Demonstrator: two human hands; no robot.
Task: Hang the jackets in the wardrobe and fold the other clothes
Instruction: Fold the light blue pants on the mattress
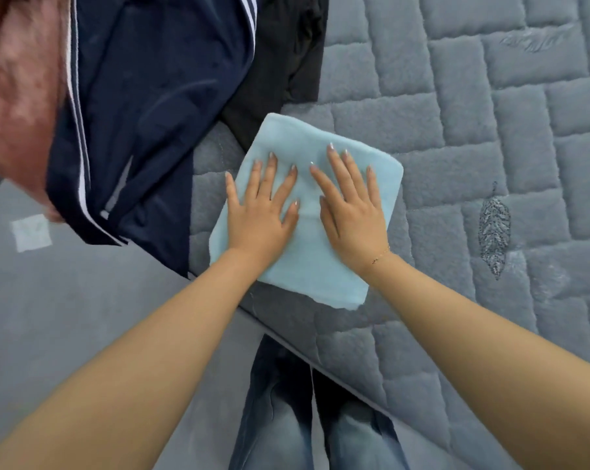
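I observe a folded light blue cloth [307, 212] lying flat on the grey quilted bed [456, 130], close to the bed's near edge. My left hand [259, 212] rests palm down on the left half of the cloth, fingers straight and spread, the little finger reaching just over the cloth's left border. My right hand [351, 212] lies palm down beside it on the right half, fingers likewise straight; neither hand grips anything. A thin bracelet [380, 254] sits at the right wrist. To the left of the cloth lies a navy jacket [144, 106] with white stripes along its edge, draped over the side of the bed. A black garment [283, 62] lies beyond the cloth, partly under the jacket and touching the cloth's far corner. A pink fuzzy item [19, 96] fills the upper left corner; I cannot tell what it is. Feather motifs [494, 228] are stitched into the bed cover at right. Below, jeans-clad legs [307, 418] stand on grey floor [66, 300].
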